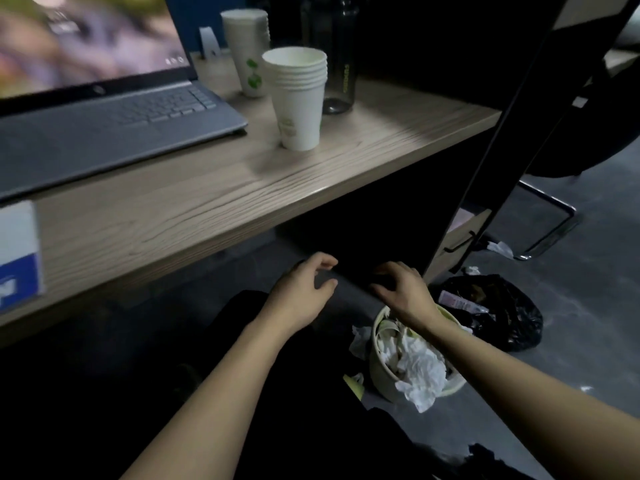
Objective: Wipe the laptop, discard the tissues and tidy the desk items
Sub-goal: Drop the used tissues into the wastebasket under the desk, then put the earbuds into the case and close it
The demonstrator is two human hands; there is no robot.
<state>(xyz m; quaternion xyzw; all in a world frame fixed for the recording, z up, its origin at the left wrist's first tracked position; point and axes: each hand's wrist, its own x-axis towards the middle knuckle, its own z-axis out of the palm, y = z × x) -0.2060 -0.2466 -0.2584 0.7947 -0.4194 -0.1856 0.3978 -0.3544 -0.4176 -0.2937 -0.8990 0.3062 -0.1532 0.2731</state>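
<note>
Reaching low, under the counter [214,199] edge, both bare forearms stretch fwd from the bottom of view toward 12 o'clock. Left hand [301,292] sits w/ fingers loosely curled, thumb apart, holding nothing. Right hand [401,289] is just beside it at 3 o'clock, palm down, fingers bent over a dark patch; whether it grips anything there I cannot tell, too dark. Right wrist passes over the far rim of the bin [381,372], a pale round tub on the floor at 5 o'clock from the hands. Crumpled white tissues [419,372] fill the bin and spill over its near rim; one more lies on the floor touching its left side. Black bag [502,313] w/ rubbish sits right behind the bin at 2 o'clock.

On the counter: open laptop [114,116] at 10 o'clock, screen lit and blurred; stack of paper cups [298,98] just right of it; a second cup stack and a dark bottle [337,53] behind, at 12 o'clock. Blue-white box [17,251] at far left edge.

Judgement: tissues look mostly discarded, so tidying is prob. next. To do it well, tuck the overhanging tissues down into the bin, pick up the stray one, then bring the hands up w/o knocking the cups near the laptop.
</note>
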